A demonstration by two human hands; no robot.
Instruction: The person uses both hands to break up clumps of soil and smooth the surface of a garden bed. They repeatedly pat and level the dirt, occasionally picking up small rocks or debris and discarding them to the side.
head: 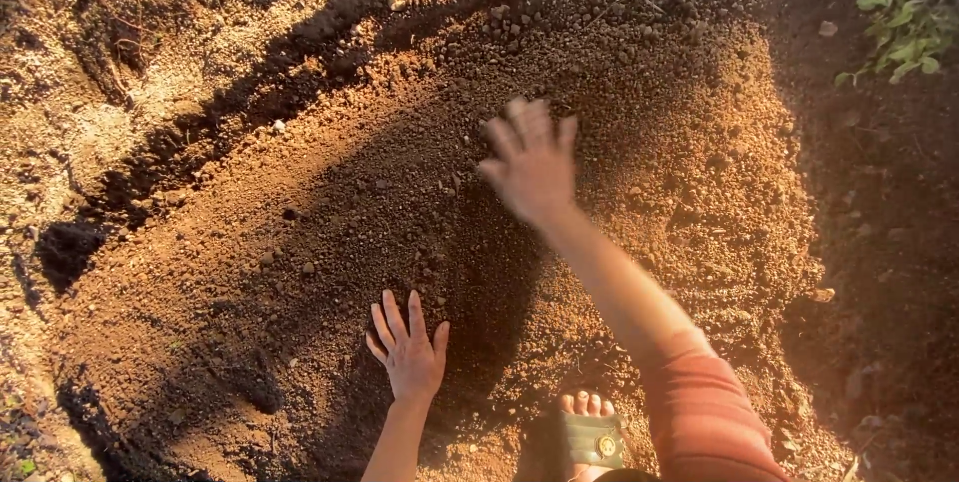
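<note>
**Two bare hands on a raised bed of loose soil**

Looking down through the head camera, we see a broad mound of crumbly brown soil (619,242) filling most of the picture, lit warm and low from one side so that every clod throws a long shadow. It is the thing both hands work on, and it lies straight ahead of us and under our arms, heaped higher than the ground around it.

Our left hand (410,352) rests palm down on the near slope, fingers (392,314) spread and straight, holding nothing. We judge that it lies flat there to prop the body while we lean forward.

Our right hand (529,162) reaches further out, over the middle of the mound, at the end of an arm in a rolled-up reddish sleeve (704,412). It is blurred, so it appears to be moving. The fingers look open and fanned, and we see nothing gripped in them; whether the palm touches the soil or passes just above it we cannot tell.

A dark furrow (230,132) curves along the left edge of the mound, dividing it from paler, harder ground (70,132) beyond. At the bottom edge, between the two arms, bare toes (587,404) show above a green strap with a round stud (597,442). A small leafy green plant (899,27) grows in the shade at the upper right, well apart from both hands.
</note>
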